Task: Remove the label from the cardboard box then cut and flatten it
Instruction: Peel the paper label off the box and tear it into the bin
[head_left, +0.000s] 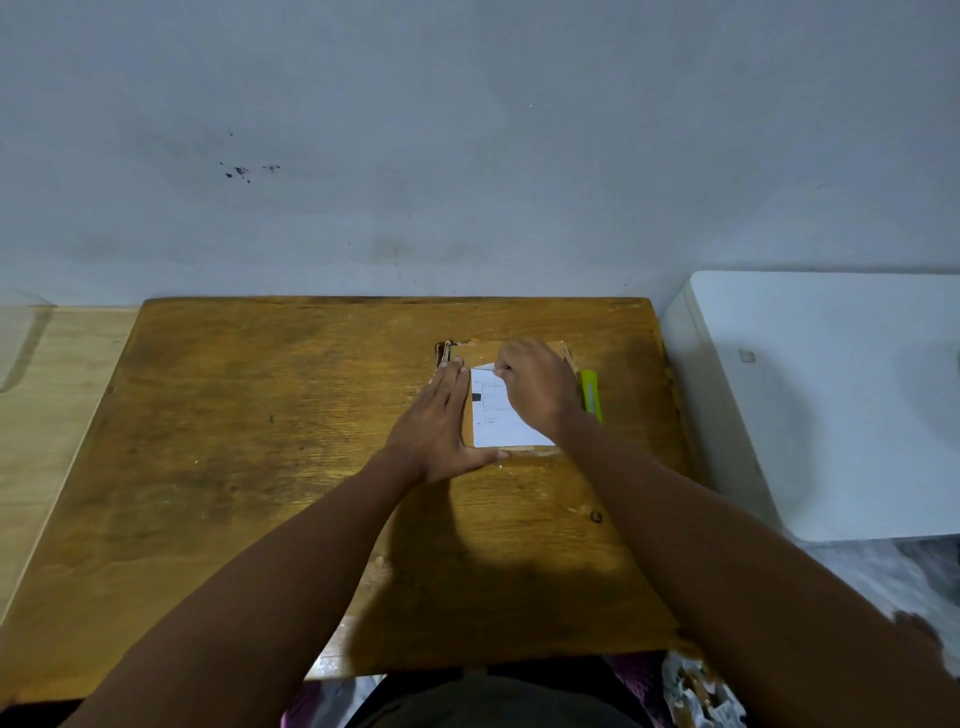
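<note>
A small brown cardboard box (480, 351) lies on the wooden table (249, 447), right of centre towards the back. A white printed label (501, 423) covers most of its top face. My left hand (441, 423) lies flat, fingers together, against the box's left edge, with the thumb along its near edge. My right hand (537, 387) rests over the right part of the box, its fingertips pinching the label's far corner, which looks slightly lifted. A yellow-green utility knife (591, 396) lies on the table just right of the box, beside my right hand.
A white appliance or cabinet (831, 405) stands close to the table's right edge. A pale wooden surface (47, 395) adjoins the left edge. A grey-blue wall rises right behind the table. Patterned cloth shows at the near edge.
</note>
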